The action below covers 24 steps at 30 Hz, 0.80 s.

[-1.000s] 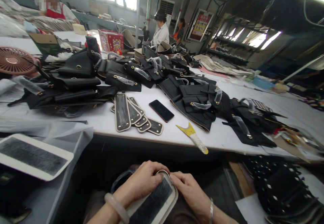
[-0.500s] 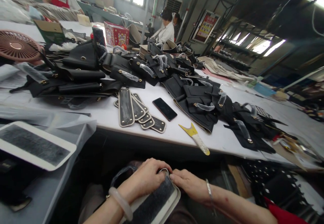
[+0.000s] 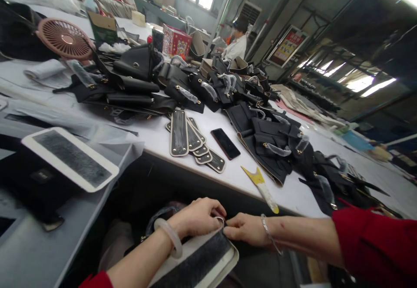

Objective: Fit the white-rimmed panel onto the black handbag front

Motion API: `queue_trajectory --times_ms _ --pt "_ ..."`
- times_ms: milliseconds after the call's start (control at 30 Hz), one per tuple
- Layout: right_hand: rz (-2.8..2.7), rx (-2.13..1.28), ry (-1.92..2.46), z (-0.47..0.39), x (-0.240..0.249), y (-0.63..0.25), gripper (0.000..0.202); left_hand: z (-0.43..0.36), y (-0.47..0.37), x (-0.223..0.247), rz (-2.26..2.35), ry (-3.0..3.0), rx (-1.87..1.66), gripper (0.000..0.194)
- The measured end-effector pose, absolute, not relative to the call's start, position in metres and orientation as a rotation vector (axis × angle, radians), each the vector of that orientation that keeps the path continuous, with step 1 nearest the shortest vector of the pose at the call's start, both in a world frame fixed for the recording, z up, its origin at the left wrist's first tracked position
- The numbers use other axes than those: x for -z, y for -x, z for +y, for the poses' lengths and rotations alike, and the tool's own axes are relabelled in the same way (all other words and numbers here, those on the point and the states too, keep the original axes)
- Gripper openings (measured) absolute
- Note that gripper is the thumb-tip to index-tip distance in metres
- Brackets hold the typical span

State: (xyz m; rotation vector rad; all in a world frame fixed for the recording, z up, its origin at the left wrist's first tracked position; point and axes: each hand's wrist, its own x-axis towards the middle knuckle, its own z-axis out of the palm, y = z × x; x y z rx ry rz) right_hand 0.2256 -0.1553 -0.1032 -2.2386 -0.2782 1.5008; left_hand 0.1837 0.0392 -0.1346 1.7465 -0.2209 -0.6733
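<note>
On my lap lies a cream-edged oblong panel with a dark fuzzy middle. My left hand, with a pale bangle on the wrist, presses on its far end with curled fingers. My right hand, with a thin bracelet and a red sleeve behind it, pinches the same far edge right beside the left fingers. A similar panel rests on a black box at my left.
The white table ahead carries piles of black leather bag parts, a fan of black oblong bases, a phone, a yellow scraper and a pink fan. Other people sit at the far end.
The view has tilted and swung to the left. Both hands have drawn closer together at the panel's far end, and my right arm now reaches in from the right.
</note>
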Motion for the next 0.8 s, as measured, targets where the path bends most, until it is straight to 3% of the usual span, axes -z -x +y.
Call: queue_trajectory --times_ms 300,433,533,600,667,800 --pt "-0.308 -1.438 2.159 -0.15 0.103 -0.228 0.038 0.065 -0.186 0.137 -0.168 -1.455 0.782 0.072" --pt "-0.424 -1.356 2.099 -0.163 0.109 -0.225 0.052 0.096 -0.159 0.12 0.049 -1.39 0.55 0.062" --pt "-0.48 -0.871 2.328 -0.176 0.117 -0.218 0.061 0.122 -0.114 0.116 0.29 -1.3 0.281 0.052" --pt "-0.69 -0.401 2.368 -0.173 0.117 -0.209 0.049 0.133 -0.075 0.122 0.494 -1.228 0.093 0.051" --pt "-1.045 -0.137 2.215 -0.155 0.109 -0.193 0.032 0.136 -0.034 0.133 0.693 -1.134 -0.064 0.052" --pt "-1.666 -0.266 1.793 -0.09 0.085 -0.147 0.023 0.109 0.03 0.168 0.945 -0.885 -0.19 0.059"
